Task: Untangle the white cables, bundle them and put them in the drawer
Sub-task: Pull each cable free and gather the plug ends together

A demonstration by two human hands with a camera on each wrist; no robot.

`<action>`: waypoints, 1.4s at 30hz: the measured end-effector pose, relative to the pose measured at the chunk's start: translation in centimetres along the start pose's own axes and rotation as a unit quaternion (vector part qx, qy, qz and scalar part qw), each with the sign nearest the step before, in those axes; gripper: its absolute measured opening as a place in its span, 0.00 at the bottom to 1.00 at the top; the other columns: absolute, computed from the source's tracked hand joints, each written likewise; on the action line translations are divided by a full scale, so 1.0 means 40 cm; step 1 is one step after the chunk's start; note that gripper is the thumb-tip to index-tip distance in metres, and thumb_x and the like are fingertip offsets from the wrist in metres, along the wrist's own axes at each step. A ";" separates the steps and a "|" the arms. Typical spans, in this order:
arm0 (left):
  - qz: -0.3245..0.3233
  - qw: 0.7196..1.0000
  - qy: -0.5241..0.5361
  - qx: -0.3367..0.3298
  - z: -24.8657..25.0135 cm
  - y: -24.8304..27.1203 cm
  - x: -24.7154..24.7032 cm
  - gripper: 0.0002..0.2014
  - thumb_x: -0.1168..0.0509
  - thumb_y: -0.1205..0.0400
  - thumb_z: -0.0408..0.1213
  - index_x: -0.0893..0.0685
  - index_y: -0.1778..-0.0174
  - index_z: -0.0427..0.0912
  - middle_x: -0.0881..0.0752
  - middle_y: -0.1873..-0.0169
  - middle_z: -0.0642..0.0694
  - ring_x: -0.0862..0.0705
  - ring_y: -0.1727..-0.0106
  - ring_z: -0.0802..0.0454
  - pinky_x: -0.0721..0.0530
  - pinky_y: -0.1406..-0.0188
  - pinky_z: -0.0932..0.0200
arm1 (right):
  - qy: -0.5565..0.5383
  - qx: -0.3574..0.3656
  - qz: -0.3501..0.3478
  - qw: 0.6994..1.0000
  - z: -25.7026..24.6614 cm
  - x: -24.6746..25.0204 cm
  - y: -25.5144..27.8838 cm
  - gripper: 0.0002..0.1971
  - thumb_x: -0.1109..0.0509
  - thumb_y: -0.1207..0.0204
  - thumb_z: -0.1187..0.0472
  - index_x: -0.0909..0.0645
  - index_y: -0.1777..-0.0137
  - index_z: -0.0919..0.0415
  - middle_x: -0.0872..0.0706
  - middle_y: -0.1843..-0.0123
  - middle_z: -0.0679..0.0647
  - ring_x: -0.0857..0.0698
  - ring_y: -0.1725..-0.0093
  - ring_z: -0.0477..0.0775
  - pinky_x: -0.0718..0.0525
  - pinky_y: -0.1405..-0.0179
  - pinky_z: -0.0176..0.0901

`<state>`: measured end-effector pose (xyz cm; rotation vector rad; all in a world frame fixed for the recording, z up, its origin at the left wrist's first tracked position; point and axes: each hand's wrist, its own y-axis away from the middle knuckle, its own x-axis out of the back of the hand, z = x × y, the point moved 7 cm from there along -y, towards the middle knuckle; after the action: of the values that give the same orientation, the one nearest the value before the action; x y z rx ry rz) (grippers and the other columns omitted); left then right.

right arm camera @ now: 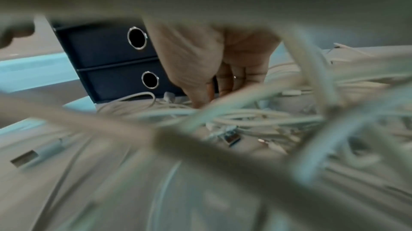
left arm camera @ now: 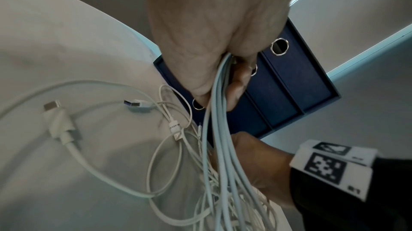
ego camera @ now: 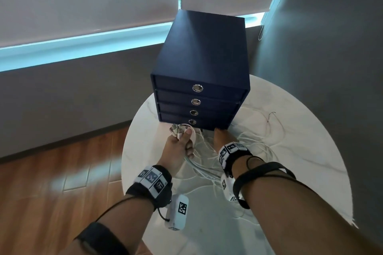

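Drawer unit (ego camera: 200,89) closed, left hand (ego camera: 178,147) fingers gripping white cables (left arm camera: 220,146), right hand (right arm camera: 211,62) fingers seemingly straight

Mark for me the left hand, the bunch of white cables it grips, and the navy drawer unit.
left hand (ego camera: 180,147): head view, back of the hand.
white cables (left arm camera: 219,129): left wrist view, strands hanging below the grip.
drawer unit (ego camera: 204,47): head view, its top panel.
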<state>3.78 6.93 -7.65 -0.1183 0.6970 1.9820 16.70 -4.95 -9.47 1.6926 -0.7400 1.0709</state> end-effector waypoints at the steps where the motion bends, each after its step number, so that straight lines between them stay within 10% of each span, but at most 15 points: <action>1: 0.001 1.000 0.000 0.000 0.000 0.002 0.002 0.18 0.38 0.11 0.41 0.28 0.68 0.44 0.31 0.77 0.49 0.32 0.78 0.53 0.27 0.76 0.59 | -0.009 -0.004 -0.005 1.000 0.007 -0.009 -0.001 0.17 0.48 0.14 0.66 0.22 0.32 0.68 0.18 0.32 0.68 0.19 0.33 0.70 0.22 0.36 0.56; 12: -0.015 0.999 0.018 -0.034 0.052 0.003 -0.040 0.18 0.39 0.10 0.41 0.30 0.68 0.46 0.33 0.75 0.49 0.35 0.77 0.53 0.28 0.78 0.59 | -0.175 0.059 0.125 0.975 0.095 0.287 0.106 0.05 0.29 0.33 0.66 0.20 0.65 0.57 0.12 0.61 0.54 0.14 0.58 0.57 0.16 0.56 0.45; 16: -0.039 0.998 0.027 -0.048 0.076 0.010 -0.098 0.17 0.39 0.10 0.41 0.28 0.66 0.45 0.32 0.76 0.49 0.34 0.78 0.54 0.29 0.79 0.61 | -0.211 0.111 0.214 0.947 0.133 0.471 0.179 0.09 0.27 0.32 0.69 0.17 0.63 0.53 0.14 0.65 0.49 0.17 0.64 0.48 0.27 0.67 0.23; 26: -0.085 0.992 0.038 -0.085 0.137 0.037 -0.221 0.18 0.40 0.10 0.41 0.30 0.67 0.46 0.32 0.76 0.50 0.35 0.78 0.55 0.33 0.79 0.60 | -0.162 0.136 0.318 0.924 0.194 0.628 0.295 0.10 0.25 0.27 0.64 0.19 0.64 0.47 0.25 0.58 0.49 0.22 0.59 0.45 0.20 0.51 0.42; 32: -0.081 0.992 0.028 -0.088 0.134 0.056 -0.238 0.18 0.40 0.10 0.40 0.27 0.67 0.45 0.32 0.76 0.48 0.35 0.78 0.54 0.33 0.79 0.60 | -0.417 0.158 0.481 0.754 0.220 0.736 0.404 0.10 0.29 0.25 0.63 0.18 0.60 0.45 0.20 0.73 0.42 0.18 0.71 0.48 0.15 0.64 0.47; 38: -0.076 0.992 0.010 -0.104 0.139 0.066 -0.238 0.20 0.40 0.10 0.41 0.29 0.70 0.41 0.30 0.77 0.46 0.32 0.79 0.52 0.29 0.79 0.58 | -0.720 0.200 0.319 0.583 0.169 0.687 0.391 0.07 0.37 0.19 0.72 0.21 0.53 0.61 0.12 0.57 0.62 0.11 0.64 0.63 0.12 0.62 0.47; 42: -0.073 0.992 0.018 -0.101 0.140 0.071 -0.237 0.20 0.39 0.10 0.40 0.30 0.70 0.43 0.29 0.77 0.46 0.32 0.79 0.51 0.30 0.77 0.57 | -0.655 0.197 0.290 0.669 0.109 0.590 0.361 0.07 0.39 0.16 0.72 0.25 0.49 0.59 0.11 0.54 0.59 0.17 0.76 0.57 0.18 0.73 0.43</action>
<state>7.34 1.45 1.64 -0.3189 0.4942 1.9087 16.02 -14.03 17.02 2.6266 -2.1931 0.1349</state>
